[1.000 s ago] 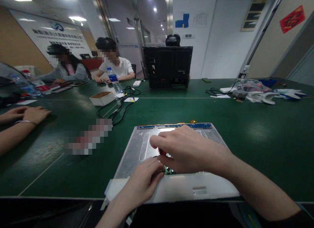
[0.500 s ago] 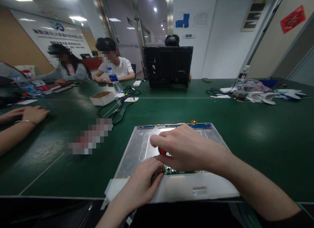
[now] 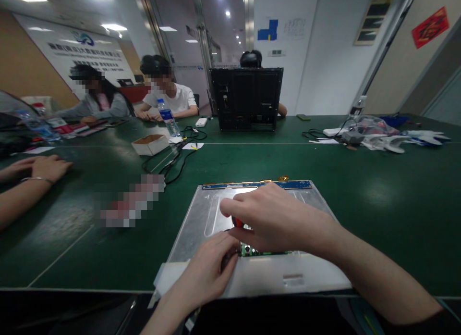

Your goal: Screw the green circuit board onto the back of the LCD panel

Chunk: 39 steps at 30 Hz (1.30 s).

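- Panel (image 3: pixel 187 229), metal and flat, lies on the desk (image 3: pixel 118 263) beneath both hands, a blue strip (image 3: pixel 300 185) along its twelve o'clock edge and a whitish band (image 3: pixel 262 277) along its six o'clock edge.
- Right hand (image 3: pixel 268 217) is over the middle of the panel, its fingers closed around a red-and-black handle (image 3: pixel 237 221), mostly covered by the hand.
- Green circuit board (image 3: pixel 254 251) shows at seven o'clock from the right hand and three o'clock from the left, just above the whitish band.
- Left hand (image 3: pixel 212 258) has its fingers bent beside the board's left end; whether it grips anything cannot be told.
- White open box (image 3: pixel 149 145) and black cables (image 3: pixel 176 155) lie at ten o'clock from the panel, a black casing (image 3: pixel 247 99) stands at twelve, and gloves (image 3: pixel 425 138) rest at two.
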{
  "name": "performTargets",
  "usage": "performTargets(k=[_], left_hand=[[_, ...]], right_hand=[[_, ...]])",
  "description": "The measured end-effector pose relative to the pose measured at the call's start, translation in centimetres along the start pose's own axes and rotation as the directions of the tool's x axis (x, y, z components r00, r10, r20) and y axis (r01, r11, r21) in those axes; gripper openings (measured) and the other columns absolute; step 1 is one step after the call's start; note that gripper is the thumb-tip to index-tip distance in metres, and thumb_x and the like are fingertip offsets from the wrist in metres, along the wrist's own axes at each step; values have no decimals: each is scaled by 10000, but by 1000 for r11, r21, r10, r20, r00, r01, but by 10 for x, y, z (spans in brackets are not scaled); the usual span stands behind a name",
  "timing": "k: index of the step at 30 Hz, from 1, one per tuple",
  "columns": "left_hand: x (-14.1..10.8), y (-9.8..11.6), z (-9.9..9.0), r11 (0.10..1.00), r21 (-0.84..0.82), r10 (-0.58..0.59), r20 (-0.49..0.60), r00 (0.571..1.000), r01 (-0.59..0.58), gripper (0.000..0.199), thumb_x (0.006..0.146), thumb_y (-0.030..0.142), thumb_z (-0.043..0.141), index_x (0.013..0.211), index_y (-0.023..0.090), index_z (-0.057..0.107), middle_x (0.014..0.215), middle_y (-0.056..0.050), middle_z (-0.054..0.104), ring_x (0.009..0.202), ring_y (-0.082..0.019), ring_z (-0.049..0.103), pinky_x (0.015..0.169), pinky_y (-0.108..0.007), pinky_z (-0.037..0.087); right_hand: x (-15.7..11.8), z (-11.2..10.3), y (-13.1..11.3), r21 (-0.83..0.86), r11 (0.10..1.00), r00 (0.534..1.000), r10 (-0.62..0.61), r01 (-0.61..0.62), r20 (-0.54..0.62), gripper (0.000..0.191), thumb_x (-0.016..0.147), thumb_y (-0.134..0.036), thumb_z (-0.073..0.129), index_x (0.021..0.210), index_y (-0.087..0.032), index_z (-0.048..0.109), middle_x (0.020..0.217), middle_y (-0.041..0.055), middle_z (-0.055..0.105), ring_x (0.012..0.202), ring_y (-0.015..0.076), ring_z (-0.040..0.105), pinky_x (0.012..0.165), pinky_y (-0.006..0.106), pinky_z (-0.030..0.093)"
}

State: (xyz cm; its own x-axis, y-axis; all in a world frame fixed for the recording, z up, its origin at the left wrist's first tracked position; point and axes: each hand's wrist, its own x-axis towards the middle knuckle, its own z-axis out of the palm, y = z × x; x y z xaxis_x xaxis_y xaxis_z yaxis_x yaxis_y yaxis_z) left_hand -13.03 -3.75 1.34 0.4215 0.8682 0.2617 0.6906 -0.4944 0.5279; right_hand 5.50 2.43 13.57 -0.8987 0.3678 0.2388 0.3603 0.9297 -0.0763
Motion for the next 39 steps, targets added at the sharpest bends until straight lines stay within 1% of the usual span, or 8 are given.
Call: performTargets(k=[13,19,22,30,33,39], left_hand=[[-1,-1,1,1000,-3,-2,-2,1000,2,121,832,112,438,804,194,522,797,-27,624,714,-187,569,672,-292,435],[0,0,1,1000,-12,5,-19,1000,-5,139,817,93,429,783,194,518,771,-25,617,691,-180,563,650,-279,431],[0,-1,1,1000,-1,11,-23,1000,-11,140,827,96,427,794,195,520,773,-23,615,683,-177,559,647,-277,429],[-3,-4,4,1000,18,12,-18,1000,-11,133,829,104,426,768,200,494,741,-18,589,670,-175,543,642,-275,429],[-1,-1,2,1000,11,-5,-17,1000,5,140,830,113,419,752,199,497,741,-23,595,681,-181,548,655,-286,438],[0,-1,-1,1000,0,-13,6,1000,13,131,827,119,435,788,196,534,784,-33,627,708,-194,570,658,-294,446]], right_hand=[[-1,1,0,-25,1000,1000,-7,6,-29,93,857,-228,525,931,-171,533,814,17,663,618,135,548,476,274,179],[1,-1,-2,-26,1000,1000,14,-14,0,126,868,-257,549,958,-170,542,826,30,677,648,143,580,490,278,184],[2,0,-2,-34,999,1000,4,-4,-8,139,878,-278,552,966,-170,541,824,33,680,643,145,584,488,277,179],[2,3,0,-79,997,999,23,-27,-47,158,887,-328,556,916,-172,557,713,20,670,586,145,580,471,280,149],[2,2,-1,-70,997,999,18,-20,-32,156,893,-323,551,929,-171,554,744,24,673,609,146,590,473,280,158],[1,-1,-2,-48,999,1000,6,-6,-2,142,881,-295,565,952,-176,538,797,23,677,635,152,593,483,280,187]])
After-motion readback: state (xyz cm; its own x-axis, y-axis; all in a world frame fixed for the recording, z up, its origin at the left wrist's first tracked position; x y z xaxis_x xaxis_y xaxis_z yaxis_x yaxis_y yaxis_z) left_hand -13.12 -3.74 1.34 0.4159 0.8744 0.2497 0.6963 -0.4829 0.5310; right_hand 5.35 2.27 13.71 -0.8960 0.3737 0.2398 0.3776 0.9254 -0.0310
